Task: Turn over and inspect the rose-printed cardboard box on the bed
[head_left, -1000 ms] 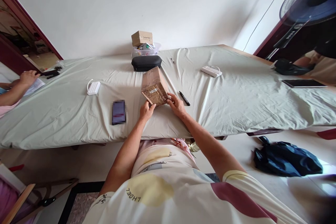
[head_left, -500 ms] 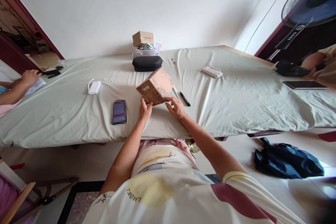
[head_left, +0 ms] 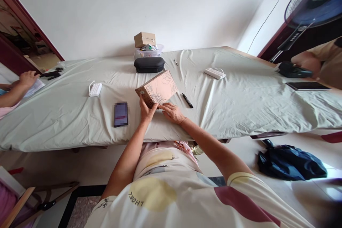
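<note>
A brown cardboard box (head_left: 162, 87) covered in dark line drawings is tilted over the middle of the table. My left hand (head_left: 146, 110) grips its near left side, fingers along the side and thumb at the lower corner. At the near lower edge, the fingers of my right hand (head_left: 173, 113) close on the box beside my left thumb; their tips are partly hidden. A black marker (head_left: 187, 100) lies just right of the box. Behind the box sits a black hard case (head_left: 149, 65).
A blurred dark phone-like item (head_left: 121, 114) lies left of my hands. White corded blocks stand at left (head_left: 95, 89) and right (head_left: 215, 73). At the back, a small carton (head_left: 144, 39) rests on a plastic basket (head_left: 157, 50). Other people's arms show at both table ends.
The box has turned and tipped so more of its broad pale face shows. My right hand has slid left along the near edge, close to my left thumb.
</note>
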Demonstrator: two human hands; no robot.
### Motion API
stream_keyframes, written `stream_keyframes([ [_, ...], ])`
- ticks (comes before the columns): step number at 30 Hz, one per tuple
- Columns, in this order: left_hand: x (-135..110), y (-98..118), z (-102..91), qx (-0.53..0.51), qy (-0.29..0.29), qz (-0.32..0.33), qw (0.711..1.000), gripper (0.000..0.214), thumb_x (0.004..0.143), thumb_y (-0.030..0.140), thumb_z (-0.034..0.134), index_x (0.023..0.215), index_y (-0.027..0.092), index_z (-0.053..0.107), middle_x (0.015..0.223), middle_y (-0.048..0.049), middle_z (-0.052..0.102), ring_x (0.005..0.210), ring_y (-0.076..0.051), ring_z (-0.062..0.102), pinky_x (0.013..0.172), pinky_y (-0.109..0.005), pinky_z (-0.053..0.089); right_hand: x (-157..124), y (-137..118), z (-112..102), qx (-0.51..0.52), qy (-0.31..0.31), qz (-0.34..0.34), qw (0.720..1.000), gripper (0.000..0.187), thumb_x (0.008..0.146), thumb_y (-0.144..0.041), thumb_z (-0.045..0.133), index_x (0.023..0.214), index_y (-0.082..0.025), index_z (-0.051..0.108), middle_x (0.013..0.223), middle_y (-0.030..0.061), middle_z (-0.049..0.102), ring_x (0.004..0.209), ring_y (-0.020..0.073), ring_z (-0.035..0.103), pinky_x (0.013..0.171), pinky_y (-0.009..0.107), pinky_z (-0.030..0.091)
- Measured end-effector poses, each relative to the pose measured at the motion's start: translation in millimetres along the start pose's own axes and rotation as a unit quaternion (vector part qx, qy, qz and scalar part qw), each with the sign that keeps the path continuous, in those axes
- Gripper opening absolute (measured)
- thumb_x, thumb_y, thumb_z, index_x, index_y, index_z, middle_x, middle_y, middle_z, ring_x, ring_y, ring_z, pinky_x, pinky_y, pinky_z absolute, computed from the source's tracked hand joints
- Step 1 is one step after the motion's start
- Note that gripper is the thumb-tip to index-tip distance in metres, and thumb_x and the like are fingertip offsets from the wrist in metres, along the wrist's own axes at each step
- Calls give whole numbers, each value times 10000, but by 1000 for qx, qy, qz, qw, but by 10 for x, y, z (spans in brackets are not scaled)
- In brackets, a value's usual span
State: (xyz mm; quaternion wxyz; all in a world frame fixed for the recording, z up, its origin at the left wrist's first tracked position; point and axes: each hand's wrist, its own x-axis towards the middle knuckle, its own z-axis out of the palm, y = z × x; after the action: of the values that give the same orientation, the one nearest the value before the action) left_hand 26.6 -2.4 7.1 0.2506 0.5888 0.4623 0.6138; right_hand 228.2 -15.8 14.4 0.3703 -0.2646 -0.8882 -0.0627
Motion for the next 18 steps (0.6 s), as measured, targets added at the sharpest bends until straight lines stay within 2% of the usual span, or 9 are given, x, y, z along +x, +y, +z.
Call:
stream_keyframes([
  [4, 17, 21, -13, 3, -4, 1, 1000, 1071, 835, 431, 793, 1664, 197, 158, 1738, -191, 247, 1622, -326, 273, 1327, -471, 269, 20, -5, -20, 14, -12, 52, 998, 403, 1093, -388, 452, 1406, -257, 668, 1191, 118, 767, 1133, 254, 694, 997, 442, 603],
  [7, 32, 34, -28, 1, -6, -1, 1000, 998, 870, 424, 748, 1667, 208, 188, 1728, -166, 297, 1617, -294, 300, 1320, -441, 297, 31, 11, -41, 4, 5, 94, 996, 401, 1088, -432, 458, 1336, -252, 717, 1144, 114, 781, 1064, 250, 706, 961, 425, 608],
  [12, 55, 45, -56, -27, -19, -19, 999, 908, 916, 425, 684, 1669, 210, 224, 1730, -139, 322, 1611, -268, 323, 1311, -413, 318, -19, 131, -112, -35, 99, 173, 979, 351, 1080, -428, 489, 1226, -261, 761, 1014, 97, 774, 953, 246, 695, 908, 405, 583],
  [18, 83, 48, -93, -96, -44, -36, 994, 803, 966, 441, 587, 1660, 199, 266, 1686, -128, 417, 1546, -242, 446, 1262, -378, 405, -145, 374, -231, -72, 242, 285, 925, 279, 1009, -480, 620, 1120, -275, 772, 1008, 94, 699, 962, 265, 655, 940, 449, 559],
])
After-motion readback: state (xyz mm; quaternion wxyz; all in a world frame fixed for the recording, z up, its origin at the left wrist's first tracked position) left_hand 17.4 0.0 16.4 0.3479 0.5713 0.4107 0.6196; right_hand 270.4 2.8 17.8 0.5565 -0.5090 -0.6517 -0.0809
